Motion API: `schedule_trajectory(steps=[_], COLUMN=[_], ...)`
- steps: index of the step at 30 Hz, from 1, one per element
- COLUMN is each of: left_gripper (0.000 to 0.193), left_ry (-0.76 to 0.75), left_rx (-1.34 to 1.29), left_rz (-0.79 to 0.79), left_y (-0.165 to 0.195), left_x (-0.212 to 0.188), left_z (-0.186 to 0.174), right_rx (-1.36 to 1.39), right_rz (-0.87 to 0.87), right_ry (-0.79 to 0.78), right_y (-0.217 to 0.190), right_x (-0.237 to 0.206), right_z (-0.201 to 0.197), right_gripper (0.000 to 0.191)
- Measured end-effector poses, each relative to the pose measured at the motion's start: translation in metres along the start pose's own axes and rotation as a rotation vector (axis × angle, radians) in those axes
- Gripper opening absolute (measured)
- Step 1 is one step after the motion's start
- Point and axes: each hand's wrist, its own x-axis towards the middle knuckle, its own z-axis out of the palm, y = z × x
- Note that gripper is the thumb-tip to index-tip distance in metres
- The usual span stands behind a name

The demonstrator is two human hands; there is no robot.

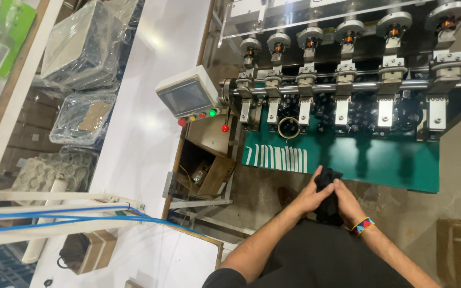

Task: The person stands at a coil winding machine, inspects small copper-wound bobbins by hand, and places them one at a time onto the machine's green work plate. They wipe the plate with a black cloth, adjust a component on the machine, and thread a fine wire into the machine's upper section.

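Note:
My left hand (311,196) and my right hand (348,200) meet in front of me, both gripping a crumpled black cloth (327,177). The cloth bulges above my fingers and hangs down between my wrists. My right wrist carries a coloured woven band (363,225). The hands hover just short of the near edge of a green work mat (385,160). Several white strips (276,158) lie in a row on the mat's left part, and a roll of tape (288,127) sits behind them.
Behind the mat stands a machine with a row of several winding heads (348,74) on a metal bar. A small control panel with a screen and coloured buttons (187,97) sits at its left. Open cardboard boxes (209,170) lie below it. Blue hoses (54,218) cross a white surface at left.

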Motion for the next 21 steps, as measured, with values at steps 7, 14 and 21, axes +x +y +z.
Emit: schedule_trajectory(steps=[7, 14, 21], left_gripper=[0.06, 0.03, 0.041], left_ry=[-0.034, 0.297, 0.917], left_rx=[-0.343, -0.327, 0.127], left_rz=[-0.171, -0.287, -0.153], left_y=[0.001, -0.026, -0.028], left_x=[-0.009, -0.021, -0.044], left_z=[0.011, -0.009, -0.149], right_rx=[-0.435, -0.544, -0.891], right_rz=[-0.009, 0.033, -0.176], right_ry=[0.164, 0.028, -0.422], right_y=[-0.01, 0.02, 0.004], right_x=[-0.003, 0.029, 0.077], right_z=[0.007, 0.032, 0.074], right_gripper=[0.036, 0.042, 0.051])
